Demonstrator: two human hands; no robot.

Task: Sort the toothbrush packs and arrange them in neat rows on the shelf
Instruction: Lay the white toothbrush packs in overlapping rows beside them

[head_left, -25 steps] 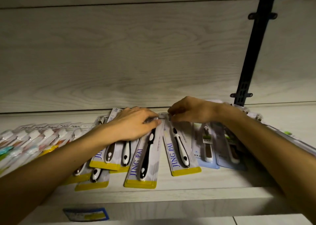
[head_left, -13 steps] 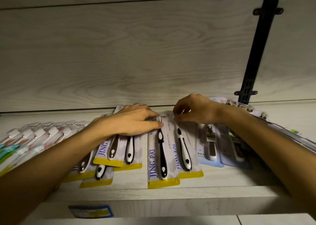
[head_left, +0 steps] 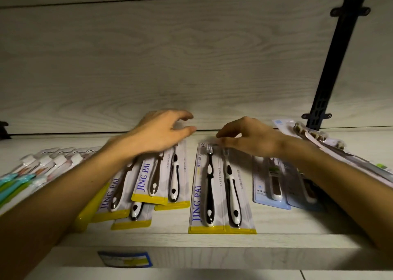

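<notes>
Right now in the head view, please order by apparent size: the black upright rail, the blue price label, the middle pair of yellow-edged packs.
1. black upright rail
2. middle pair of yellow-edged packs
3. blue price label

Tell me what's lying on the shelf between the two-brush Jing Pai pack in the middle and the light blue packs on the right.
Nothing: the head view shows only bare shelf between the Jing Pai pack and the light blue packs.

L hand [head_left: 161, 130] lifted off packs [head_left: 221, 190].
</notes>
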